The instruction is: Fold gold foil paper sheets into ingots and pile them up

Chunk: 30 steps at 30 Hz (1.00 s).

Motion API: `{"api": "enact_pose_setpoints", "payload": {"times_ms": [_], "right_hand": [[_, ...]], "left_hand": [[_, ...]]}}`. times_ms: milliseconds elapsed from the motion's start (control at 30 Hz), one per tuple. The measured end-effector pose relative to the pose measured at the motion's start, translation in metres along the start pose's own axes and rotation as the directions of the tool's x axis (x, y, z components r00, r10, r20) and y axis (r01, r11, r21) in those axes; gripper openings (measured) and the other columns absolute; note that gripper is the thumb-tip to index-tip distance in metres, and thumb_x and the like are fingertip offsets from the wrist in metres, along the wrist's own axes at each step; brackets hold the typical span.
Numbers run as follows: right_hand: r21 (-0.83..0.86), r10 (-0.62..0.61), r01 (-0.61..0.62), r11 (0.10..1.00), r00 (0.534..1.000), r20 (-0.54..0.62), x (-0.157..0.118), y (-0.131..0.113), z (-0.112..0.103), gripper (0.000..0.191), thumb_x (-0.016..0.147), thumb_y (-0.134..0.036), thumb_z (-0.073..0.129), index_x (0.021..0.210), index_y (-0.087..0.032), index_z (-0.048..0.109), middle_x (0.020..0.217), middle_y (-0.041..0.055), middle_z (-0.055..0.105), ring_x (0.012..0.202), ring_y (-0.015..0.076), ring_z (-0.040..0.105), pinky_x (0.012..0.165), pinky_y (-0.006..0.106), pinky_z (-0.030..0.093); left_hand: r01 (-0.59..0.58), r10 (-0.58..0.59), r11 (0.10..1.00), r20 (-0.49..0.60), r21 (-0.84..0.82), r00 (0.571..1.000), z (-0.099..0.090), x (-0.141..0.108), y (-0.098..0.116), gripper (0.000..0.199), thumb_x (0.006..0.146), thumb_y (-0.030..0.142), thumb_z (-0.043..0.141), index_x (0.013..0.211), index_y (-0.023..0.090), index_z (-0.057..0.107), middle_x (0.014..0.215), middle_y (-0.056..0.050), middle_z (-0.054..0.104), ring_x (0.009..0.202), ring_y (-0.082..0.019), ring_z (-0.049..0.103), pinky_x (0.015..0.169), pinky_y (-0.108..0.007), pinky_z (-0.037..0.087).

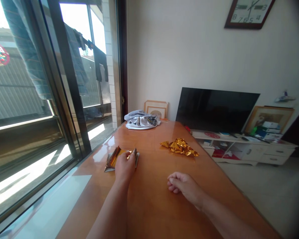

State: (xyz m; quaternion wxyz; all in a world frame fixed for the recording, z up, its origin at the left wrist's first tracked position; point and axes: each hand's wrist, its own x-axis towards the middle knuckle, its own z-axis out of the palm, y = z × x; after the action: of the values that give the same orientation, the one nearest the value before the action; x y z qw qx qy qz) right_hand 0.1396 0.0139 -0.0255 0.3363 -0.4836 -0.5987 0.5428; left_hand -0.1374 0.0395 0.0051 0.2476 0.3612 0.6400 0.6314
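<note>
The left hand (pixel 124 166) is pinched nearly closed, its fingertips pressing down on a folded foil sheet (pixel 121 158) that sits directly under the palm on the desk (pixel 149 212). The sheet is creased into a stiff, angular tent, with shiny gold facing inward and dull silver showing along its lower edges and corners. The right hand (pixel 183 187) lies loosely curled and holds nothing. Just ahead of its fingers, a crumpled gold foil (pixel 179 147) sits in a crinkled, glinting, irregular strip with pointed ends. A grey cloth (pixel 142 120) lies bunched well ahead of the left hand.
</note>
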Motion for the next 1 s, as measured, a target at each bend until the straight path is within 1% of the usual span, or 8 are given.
{"api": "enact_pose_setpoints", "payload": {"times_ms": [167,267,367,467,600,700,833,1000], "right_hand": [[-0.006,-0.02,0.02,1.0,0.998,-0.059,-0.026,0.012,-0.024,0.037,0.084,-0.054,0.063,0.095,-0.019,0.07,0.094,0.0083,0.074,0.081,0.0206,0.068,0.073,0.031,0.051],[-0.038,-0.024,0.022,0.999,0.998,-0.066,-0.031,0.017,-0.033,0.041,0.085,-0.058,0.061,0.096,-0.02,0.07,0.094,0.0085,0.074,0.082,0.021,0.069,0.072,0.031,0.05],[-0.05,-0.035,0.031,0.998,0.995,-0.094,-0.028,0.019,-0.039,0.043,0.085,-0.061,0.06,0.094,-0.02,0.07,0.093,0.0085,0.074,0.08,0.0212,0.069,0.071,0.031,0.05],[-0.084,-0.029,0.019,0.996,0.992,-0.125,-0.023,0.022,-0.043,0.044,0.084,-0.062,0.059,0.091,-0.02,0.069,0.089,0.0077,0.073,0.078,0.0212,0.069,0.068,0.031,0.05],[-0.109,-0.039,0.026,0.994,0.992,-0.122,-0.02,0.026,-0.043,0.044,0.085,-0.063,0.057,0.092,-0.021,0.068,0.089,0.0069,0.073,0.079,0.0213,0.069,0.069,0.03,0.05],[-0.145,-0.073,0.057,0.988,0.992,-0.104,-0.02,0.028,-0.043,0.044,0.087,-0.062,0.054,0.093,-0.02,0.068,0.089,0.0066,0.073,0.078,0.0213,0.069,0.069,0.03,0.05],[-0.203,-0.125,0.104,0.974,0.987,-0.097,-0.021,0.029,-0.044,0.043,0.09,-0.06,0.052,0.094,-0.02,0.068,0.089,0.006,0.073,0.078,0.0209,0.07,0.07,0.029,0.049],[-0.202,-0.152,0.126,0.971,0.981,-0.119,-0.021,0.027,-0.044,0.041,0.089,-0.059,0.054,0.088,-0.02,0.069,0.086,0.0059,0.073,0.076,0.0216,0.069,0.069,0.03,0.05]], "left_hand": [[-0.061,0.056,0.987,0.036,0.148,0.998,-0.002,0.002,-0.003,0.012,0.07,0.034,0.069,0.067,0.022,0.07,0.055,-0.004,0.063,0.065,-0.025,0.06,0.06,-0.029,0.032],[-0.069,0.06,0.977,0.05,0.202,0.997,-0.002,0.002,-0.005,0.014,0.071,0.031,0.066,0.062,0.022,0.069,0.053,-0.003,0.062,0.059,-0.023,0.057,0.059,-0.028,0.03],[-0.087,0.074,0.964,0.06,0.252,0.995,-0.003,0.002,-0.006,0.017,0.072,0.029,0.065,0.057,0.021,0.068,0.053,-0.003,0.062,0.056,-0.021,0.054,0.058,-0.028,0.027],[-0.105,0.093,0.952,0.055,0.287,0.994,-0.005,0.001,-0.005,0.02,0.072,0.028,0.065,0.053,0.022,0.064,0.052,-0.003,0.06,0.057,-0.02,0.053,0.058,-0.028,0.026],[-0.107,0.1,0.943,0.037,0.316,0.994,-0.007,0.001,-0.006,0.028,0.072,0.027,0.064,0.046,0.022,0.057,0.047,-0.002,0.053,0.055,-0.02,0.05,0.059,-0.029,0.025],[-0.092,0.094,0.94,0.01,0.328,0.995,-0.007,0.002,-0.008,0.029,0.072,0.026,0.062,0.044,0.022,0.054,0.047,-0.002,0.051,0.056,-0.02,0.049,0.06,-0.029,0.025],[-0.069,0.083,0.94,-0.027,0.333,0.996,-0.007,0.003,-0.01,0.025,0.069,0.025,0.063,0.046,0.022,0.054,0.048,-0.002,0.052,0.058,-0.021,0.051,0.06,-0.03,0.027],[-0.044,0.062,0.943,-0.046,0.33,0.997,-0.009,0.005,-0.013,0.013,0.064,0.022,0.065,0.053,0.022,0.058,0.052,-0.001,0.057,0.058,-0.02,0.053,0.059,-0.029,0.029]]}}
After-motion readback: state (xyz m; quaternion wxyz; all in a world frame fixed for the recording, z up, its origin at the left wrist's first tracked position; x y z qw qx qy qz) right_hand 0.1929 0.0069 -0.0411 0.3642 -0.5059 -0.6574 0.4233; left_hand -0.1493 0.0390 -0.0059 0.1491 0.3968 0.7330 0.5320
